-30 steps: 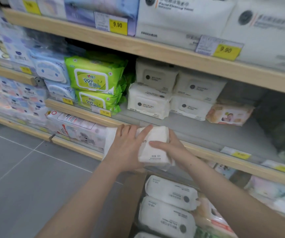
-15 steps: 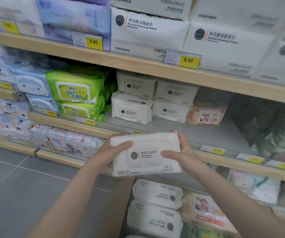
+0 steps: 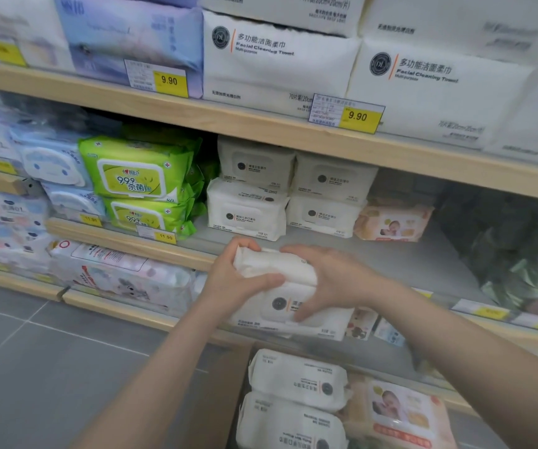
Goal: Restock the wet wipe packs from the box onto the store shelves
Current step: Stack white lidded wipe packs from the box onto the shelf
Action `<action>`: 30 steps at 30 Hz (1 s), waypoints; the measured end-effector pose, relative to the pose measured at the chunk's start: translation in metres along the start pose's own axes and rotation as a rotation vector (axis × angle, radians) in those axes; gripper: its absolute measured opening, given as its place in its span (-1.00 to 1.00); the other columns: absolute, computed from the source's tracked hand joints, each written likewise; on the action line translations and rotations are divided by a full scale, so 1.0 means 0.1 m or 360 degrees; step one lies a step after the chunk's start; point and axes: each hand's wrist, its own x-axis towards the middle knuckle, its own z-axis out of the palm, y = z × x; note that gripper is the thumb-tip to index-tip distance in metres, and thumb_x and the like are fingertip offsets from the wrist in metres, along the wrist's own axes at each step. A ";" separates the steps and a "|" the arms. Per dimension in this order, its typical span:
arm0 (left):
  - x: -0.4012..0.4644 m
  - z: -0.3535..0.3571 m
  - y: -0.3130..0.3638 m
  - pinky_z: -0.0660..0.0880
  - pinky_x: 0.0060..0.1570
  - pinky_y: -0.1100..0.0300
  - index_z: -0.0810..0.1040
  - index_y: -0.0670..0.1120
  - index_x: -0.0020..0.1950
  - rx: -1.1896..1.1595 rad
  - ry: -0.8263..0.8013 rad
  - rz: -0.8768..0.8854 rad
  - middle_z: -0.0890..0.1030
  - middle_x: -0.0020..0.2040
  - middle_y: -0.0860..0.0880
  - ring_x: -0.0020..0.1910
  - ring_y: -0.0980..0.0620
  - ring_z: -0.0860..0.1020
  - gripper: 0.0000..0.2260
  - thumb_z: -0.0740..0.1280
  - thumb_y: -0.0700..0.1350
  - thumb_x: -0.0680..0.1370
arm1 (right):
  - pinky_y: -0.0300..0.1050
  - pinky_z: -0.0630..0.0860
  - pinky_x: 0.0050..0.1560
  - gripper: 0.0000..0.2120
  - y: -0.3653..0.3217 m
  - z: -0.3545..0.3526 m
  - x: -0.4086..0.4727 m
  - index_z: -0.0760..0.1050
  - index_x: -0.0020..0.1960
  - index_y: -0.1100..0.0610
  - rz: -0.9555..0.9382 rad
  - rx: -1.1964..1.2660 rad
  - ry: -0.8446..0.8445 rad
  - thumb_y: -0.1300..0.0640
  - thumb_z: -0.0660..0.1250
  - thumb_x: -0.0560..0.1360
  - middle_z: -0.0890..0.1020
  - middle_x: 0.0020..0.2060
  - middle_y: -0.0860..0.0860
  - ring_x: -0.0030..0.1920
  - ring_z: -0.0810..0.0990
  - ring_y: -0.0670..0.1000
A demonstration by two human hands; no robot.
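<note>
Pack [image 3: 280, 286] tipped toward shelf [image 3: 406, 260], both hands [image 3: 238, 283] [image 3: 335, 280] gripping it, box [image 3: 228, 384] below

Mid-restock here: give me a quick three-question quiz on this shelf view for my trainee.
1. True or false: both hands hold one white wet wipe pack.
2. What price shows on the tag under the green wipe packs?
3. Beside the white packs in the cardboard box lies: A) a baby-picture pack, B) a bottle, C) a blue pack.

Key: 1 true, left hand and right hand both grip it; 2 11.90; 3 A, baby-picture pack.
</note>
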 end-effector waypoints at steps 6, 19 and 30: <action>0.21 0.05 -0.19 0.46 0.18 0.25 0.24 0.07 0.45 -0.0076 0.0055 -0.0038 0.45 0.30 0.06 0.24 0.18 0.46 -0.22 0.55 -0.16 0.33 | 0.00 0.33 0.17 -0.02 0.25 -0.23 0.11 0.08 0.45 -0.19 -0.0015 -0.0486 0.0290 -0.32 0.48 0.17 0.44 0.25 -0.03 0.22 0.42 0.06; 0.61 0.03 -1.01 -0.24 0.43 -0.11 -0.19 0.15 0.51 0.2154 -0.0413 0.0286 -0.19 0.54 -0.14 0.51 -0.16 -0.20 -0.25 0.25 0.13 0.51 | 0.13 0.22 0.33 -0.11 1.08 0.02 0.78 0.14 0.47 -0.12 0.0388 -0.0435 0.0311 -0.23 0.48 0.26 0.39 0.36 0.06 0.31 0.36 0.18; 0.65 0.05 -1.12 -0.20 0.41 -0.24 -0.36 0.22 0.45 0.2317 -0.0371 0.0285 -0.29 0.53 -0.08 0.50 -0.20 -0.27 -0.07 0.33 0.24 0.42 | 0.50 0.20 0.19 -0.31 1.00 0.70 0.90 0.26 0.37 -0.12 0.0331 -0.0723 0.0892 -0.04 0.49 0.33 0.44 0.32 0.10 0.31 0.40 0.27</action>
